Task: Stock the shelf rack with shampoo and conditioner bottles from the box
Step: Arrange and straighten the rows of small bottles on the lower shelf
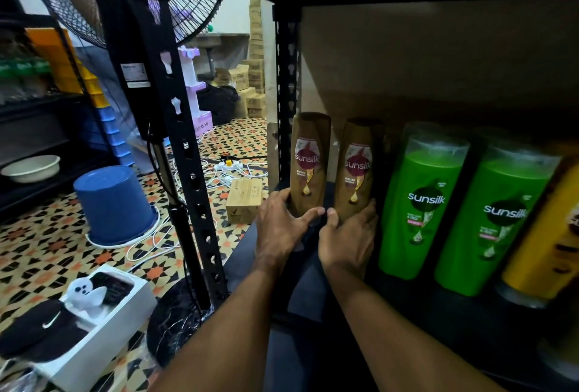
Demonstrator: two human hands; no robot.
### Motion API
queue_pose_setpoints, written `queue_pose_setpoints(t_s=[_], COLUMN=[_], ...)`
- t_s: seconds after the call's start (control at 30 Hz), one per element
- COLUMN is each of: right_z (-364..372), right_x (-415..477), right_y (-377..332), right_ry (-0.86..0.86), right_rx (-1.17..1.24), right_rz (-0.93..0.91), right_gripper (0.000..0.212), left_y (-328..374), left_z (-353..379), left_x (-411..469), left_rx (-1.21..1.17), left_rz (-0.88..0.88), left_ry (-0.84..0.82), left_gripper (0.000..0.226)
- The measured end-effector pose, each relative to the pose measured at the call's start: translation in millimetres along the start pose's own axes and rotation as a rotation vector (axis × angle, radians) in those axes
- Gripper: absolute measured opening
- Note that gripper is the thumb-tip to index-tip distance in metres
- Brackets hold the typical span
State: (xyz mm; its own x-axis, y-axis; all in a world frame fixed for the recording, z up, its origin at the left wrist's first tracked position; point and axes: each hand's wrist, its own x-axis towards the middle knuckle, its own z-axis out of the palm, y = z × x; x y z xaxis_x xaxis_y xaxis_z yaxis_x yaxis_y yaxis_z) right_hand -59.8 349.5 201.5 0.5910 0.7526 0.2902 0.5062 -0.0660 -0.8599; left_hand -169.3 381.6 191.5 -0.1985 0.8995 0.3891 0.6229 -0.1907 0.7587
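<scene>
1. My left grip point(282, 219) curls round the foot of the left brown bottle point(310, 156), thumb across the front and fingers round its left side.
2. My right grip point(347, 235) wraps the foot of the right brown bottle point(358, 166) the same way, with fingers up its right side.
3. Both brown bottles stand upright, side by side, at the left end of the shelf point(300, 282), just beside the black rack upright point(285, 94).
4. To their right stand two green bottles point(426, 203), with more green behind them. At the frame's edge stands a yellow bottle point(545, 244), blurred.
5. Handling, as I judge it: these look like smooth, glossy, stiff plastic, fairly weighty if full. They are tall on a narrow foot, so likely to topple if nudged high up. A low hold steadies the base for sliding. For lifting I would wrap the waist, where the label gives a little friction.
6. Writing: both brown bottles read "sunsilk" in white on a maroon patch, with "HAIR FALL" beneath. The finer print is too small to read.
7. The green bottles also read "sunsilk" on a dark round patch. One small line ends "& FRESH".
8. On the patterned floor to the left lies a black cap point(40, 329) with a white swoosh logo. Just beyond the rack sits a small cardboard box point(244, 200), its print unreadable.
</scene>
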Motion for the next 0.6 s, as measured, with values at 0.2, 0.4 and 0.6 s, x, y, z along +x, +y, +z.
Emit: queue_pose_setpoints(t_s=[0.2,0.4,0.6], right_z=[-1,-2,-19], right_x=[0,0,-21], right_y=[0,-1,2], right_ry=[-0.003,-0.018,-0.103], right_rx=[0.003,-0.003,-0.076], right_rz=[-0.001,0.001,-0.029], right_gripper=[0.085,0.087,0.092], left_y=[3,4,7], left_z=[-1,-4,-19], left_x=[-1,-3,-33], left_rx=[0.020,0.024,-0.005], left_rz=[-0.007,-0.047,-0.128], left_ry=[-0.002,-0.039,-0.064], left_gripper=[0.077,0.084,0.086])
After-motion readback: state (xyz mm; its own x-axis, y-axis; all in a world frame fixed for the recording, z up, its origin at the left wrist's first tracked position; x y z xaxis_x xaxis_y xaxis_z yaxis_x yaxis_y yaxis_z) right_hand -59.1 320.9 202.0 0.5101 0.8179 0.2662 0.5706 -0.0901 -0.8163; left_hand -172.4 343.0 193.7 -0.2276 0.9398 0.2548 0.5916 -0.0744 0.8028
